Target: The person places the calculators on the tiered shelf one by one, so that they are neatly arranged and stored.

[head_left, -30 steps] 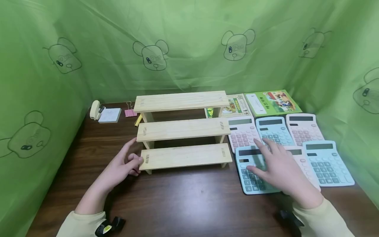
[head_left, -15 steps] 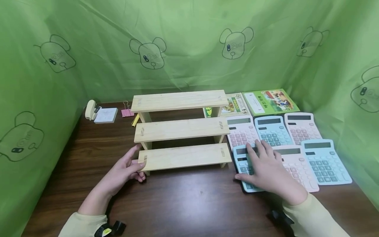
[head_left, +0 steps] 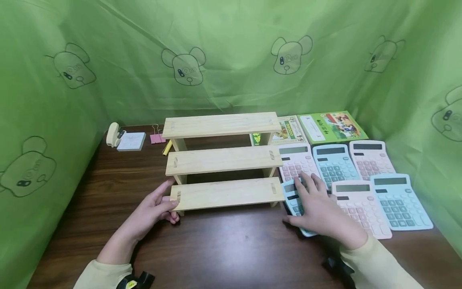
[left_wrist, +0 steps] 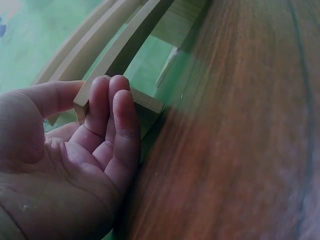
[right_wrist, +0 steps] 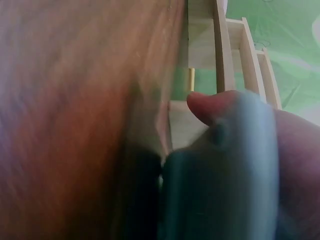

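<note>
A three-tier wooden step shelf (head_left: pixel 227 194) stands mid-table. My left hand (head_left: pixel 155 208) holds the left end of its lowest board, thumb on top; the left wrist view shows fingertips (left_wrist: pixel 125 112) curled up beside the board's end. To the right, my right hand (head_left: pixel 319 208) grips a blue calculator (head_left: pixel 295 202), thumb at its left edge and fingers spread over its face. That calculator, its right part hidden under the hand, lies close to the shelf's front right corner. The right wrist view has the calculator (right_wrist: pixel 255 170) blurred and edge-on, the thumb (right_wrist: pixel 212 106) beside it.
Beside the right hand lie a pink calculator (head_left: pixel 361 210) and a blue calculator (head_left: pixel 400 202), with several more behind. Farther back are a green book (head_left: pixel 332 126) and another booklet. At left sit a white notepad (head_left: pixel 131 141), a cream stapler-like item (head_left: pixel 113 134) and a pink binder clip (head_left: pixel 157 139).
My right hand has moved left and taken hold of the blue calculator, shifting it slightly left, away from the pink one. The left thumb has come onto the lowest board.
</note>
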A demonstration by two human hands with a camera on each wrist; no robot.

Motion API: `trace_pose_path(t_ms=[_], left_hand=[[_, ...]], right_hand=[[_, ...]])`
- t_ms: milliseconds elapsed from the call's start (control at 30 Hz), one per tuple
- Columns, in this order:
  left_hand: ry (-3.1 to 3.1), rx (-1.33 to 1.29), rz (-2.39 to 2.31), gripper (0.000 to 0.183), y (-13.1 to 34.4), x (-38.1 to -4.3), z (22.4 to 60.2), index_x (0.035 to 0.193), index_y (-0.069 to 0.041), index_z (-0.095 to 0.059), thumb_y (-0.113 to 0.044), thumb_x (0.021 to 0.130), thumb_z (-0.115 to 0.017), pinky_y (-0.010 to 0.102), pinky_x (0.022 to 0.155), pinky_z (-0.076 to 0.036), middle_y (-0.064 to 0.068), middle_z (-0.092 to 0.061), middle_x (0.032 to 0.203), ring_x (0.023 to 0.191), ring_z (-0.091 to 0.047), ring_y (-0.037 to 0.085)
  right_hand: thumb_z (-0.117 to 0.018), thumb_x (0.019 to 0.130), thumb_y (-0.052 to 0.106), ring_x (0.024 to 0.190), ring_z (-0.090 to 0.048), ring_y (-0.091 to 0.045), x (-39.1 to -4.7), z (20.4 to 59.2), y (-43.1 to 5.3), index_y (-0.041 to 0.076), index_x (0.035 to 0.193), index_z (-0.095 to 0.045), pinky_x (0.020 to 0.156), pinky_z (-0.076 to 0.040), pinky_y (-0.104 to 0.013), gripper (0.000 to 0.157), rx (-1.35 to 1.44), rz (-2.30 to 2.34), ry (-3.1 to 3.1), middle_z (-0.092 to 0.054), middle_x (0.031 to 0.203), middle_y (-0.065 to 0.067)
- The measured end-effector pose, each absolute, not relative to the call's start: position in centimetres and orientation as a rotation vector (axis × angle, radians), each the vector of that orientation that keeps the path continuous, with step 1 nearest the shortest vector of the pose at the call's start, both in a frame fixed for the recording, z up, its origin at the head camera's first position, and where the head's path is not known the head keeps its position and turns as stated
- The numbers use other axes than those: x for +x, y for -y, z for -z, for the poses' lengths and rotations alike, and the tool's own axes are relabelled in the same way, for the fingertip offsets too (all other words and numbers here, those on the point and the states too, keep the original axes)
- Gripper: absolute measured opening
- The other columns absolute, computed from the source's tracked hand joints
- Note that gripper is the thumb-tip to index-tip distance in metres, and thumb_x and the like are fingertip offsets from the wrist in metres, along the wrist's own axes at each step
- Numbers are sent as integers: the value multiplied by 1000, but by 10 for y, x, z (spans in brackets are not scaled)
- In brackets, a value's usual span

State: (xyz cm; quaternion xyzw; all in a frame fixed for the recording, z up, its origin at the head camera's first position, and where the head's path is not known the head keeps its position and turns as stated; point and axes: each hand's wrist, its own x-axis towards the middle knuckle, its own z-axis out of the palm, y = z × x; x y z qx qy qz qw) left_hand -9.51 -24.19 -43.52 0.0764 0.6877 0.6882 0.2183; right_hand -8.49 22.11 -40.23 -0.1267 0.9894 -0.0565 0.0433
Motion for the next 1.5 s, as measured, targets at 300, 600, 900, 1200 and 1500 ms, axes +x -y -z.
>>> trace_pose_path(t_ms=[300, 600, 900, 1200, 1500], left_hand=[[-1880, 223, -1895, 74, 240, -95, 438, 156, -16, -10, -17, 99, -57, 50, 68, -58, 35, -59, 93, 72, -67, 29], [-1890, 209, -1895, 75, 243, -92, 433, 156, -14, -9, -16, 98, -58, 49, 68, -58, 37, -59, 93, 72, -67, 29], [-1880, 208, -1897, 75, 243, -92, 436, 156, -13, -9, -16, 98, -58, 48, 69, -58, 34, -60, 94, 72, -66, 27], [-1888, 224, -1888, 74, 243, -96, 437, 156, -15, -11, -17, 99, -58, 49, 70, -58, 31, -60, 91, 73, -66, 29], [-1895, 214, -1899, 75, 243, -94, 438, 156, -17, -11, -16, 98, -58, 50, 70, -57, 32, -61, 92, 73, -67, 30]], right_hand=[[-78, 65, 55, 132, -20, -46, -79, 401, -222, 10, 149, -36, 79, -32, -77, 104, -328, 284, -3092, -19, 153, -20], [-81, 68, 45, 130, -19, -48, -86, 370, -225, 12, 150, -34, 72, -34, -70, 99, -330, 506, -3227, -23, 149, -23], [-81, 68, 40, 131, -16, -46, -103, 342, -224, 13, 149, -33, 75, -30, -68, 98, -314, 634, -3280, -19, 150, -22], [-81, 64, 39, 128, -20, -48, -120, 321, -207, 11, 147, -34, 77, -30, -65, 99, -400, 710, -3440, -20, 149, -23], [-81, 66, 37, 129, -20, -38, -140, 298, -181, 15, 146, -37, 86, -28, -62, 94, -475, 845, -3472, -22, 147, -17]])
